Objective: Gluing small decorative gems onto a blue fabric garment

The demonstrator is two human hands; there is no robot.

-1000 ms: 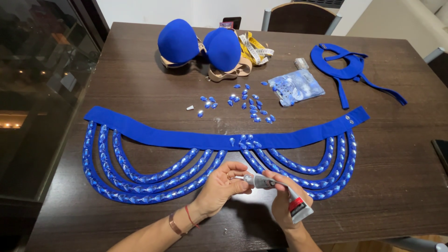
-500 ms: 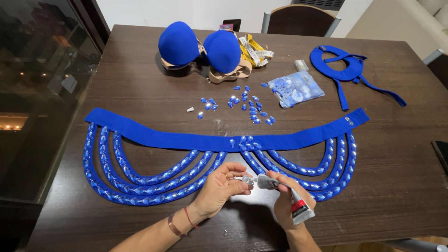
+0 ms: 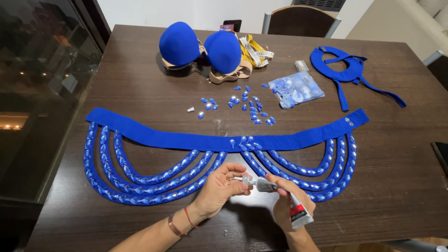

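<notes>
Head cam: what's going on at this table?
A person is working on a blue fabric belt with gem-covered loops, laid flat on a dark table. The right hand holds a glue tube, its nozzle meeting a small gem pinched in the left hand. Loose blue gems and a bag of gems lie beyond the belt, with blue bra cups and a blue neckpiece farther back.
</notes>
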